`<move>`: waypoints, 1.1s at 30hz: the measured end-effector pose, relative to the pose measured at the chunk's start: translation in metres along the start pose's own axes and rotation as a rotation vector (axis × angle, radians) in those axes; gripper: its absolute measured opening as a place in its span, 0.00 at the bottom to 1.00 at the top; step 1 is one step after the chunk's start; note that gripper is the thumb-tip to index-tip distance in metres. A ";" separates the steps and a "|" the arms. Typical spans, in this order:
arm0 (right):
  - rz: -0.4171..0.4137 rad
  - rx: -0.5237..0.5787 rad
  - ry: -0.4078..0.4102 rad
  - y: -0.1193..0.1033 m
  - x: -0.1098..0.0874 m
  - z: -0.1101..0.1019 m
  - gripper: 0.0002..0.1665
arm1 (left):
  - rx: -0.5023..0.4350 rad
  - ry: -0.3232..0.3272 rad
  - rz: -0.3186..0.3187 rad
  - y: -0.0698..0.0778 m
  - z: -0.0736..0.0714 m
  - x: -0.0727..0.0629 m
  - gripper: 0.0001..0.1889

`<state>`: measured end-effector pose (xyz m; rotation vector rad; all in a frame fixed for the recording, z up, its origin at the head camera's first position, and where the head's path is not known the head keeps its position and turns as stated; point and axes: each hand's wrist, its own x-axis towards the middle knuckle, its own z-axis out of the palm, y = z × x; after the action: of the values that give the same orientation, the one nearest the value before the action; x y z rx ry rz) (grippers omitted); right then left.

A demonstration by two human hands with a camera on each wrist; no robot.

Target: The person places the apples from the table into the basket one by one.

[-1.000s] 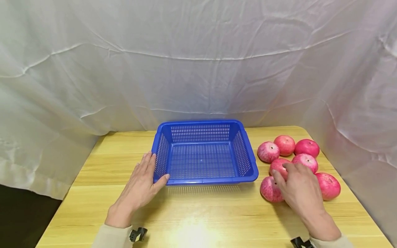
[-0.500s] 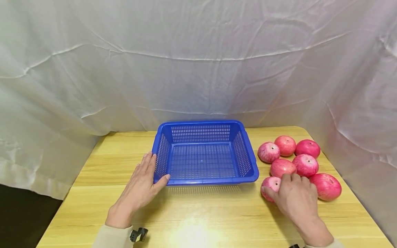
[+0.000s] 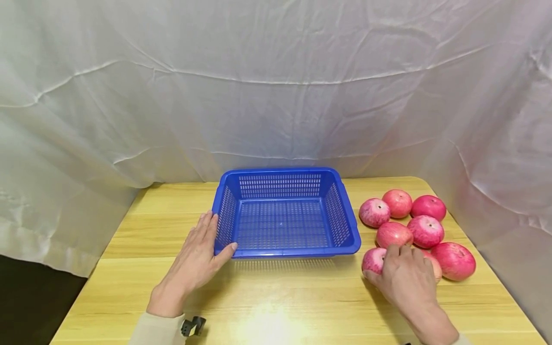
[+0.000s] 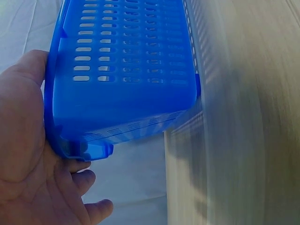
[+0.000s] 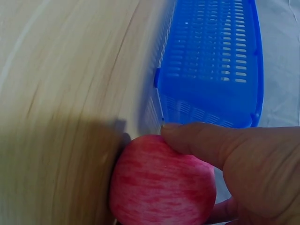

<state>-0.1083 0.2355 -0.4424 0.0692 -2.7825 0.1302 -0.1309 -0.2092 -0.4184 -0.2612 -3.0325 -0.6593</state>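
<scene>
A blue plastic basket [image 3: 297,252] with slotted walls stands on the wooden table. My left hand [image 3: 194,258] rests along its left side and front left corner, fingers fairly straight and thumb on the front rim; the left wrist view shows the palm against the rim [image 4: 50,101]. At the right, my right hand [image 3: 407,278] grips a red-striped apple [image 3: 373,260] at the front of a group. Seen from the right wrist, the thumb lies on top of this apple [image 5: 161,185] and a finger shows at its far side; the other fingers are mostly hidden.
Several more pink-red apples lie close around the right hand, among them one beside it [image 3: 454,261], one just behind [image 3: 394,235] and one at the back [image 3: 397,203]. A pale curtain [image 3: 276,96] hangs behind the wooden table [image 3: 276,292].
My right hand has come down from above the middle apples toward the front left one and now grips it. An apple behind the hand has come into sight. The left hand stays put.
</scene>
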 end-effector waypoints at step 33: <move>0.000 0.151 0.081 -0.003 0.011 -0.016 0.38 | 0.017 0.004 0.035 0.003 -0.002 0.001 0.50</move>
<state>-0.1128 0.2340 -0.4234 0.0990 -2.6881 0.3355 -0.1313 -0.2070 -0.4156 -0.3112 -3.0208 -0.6302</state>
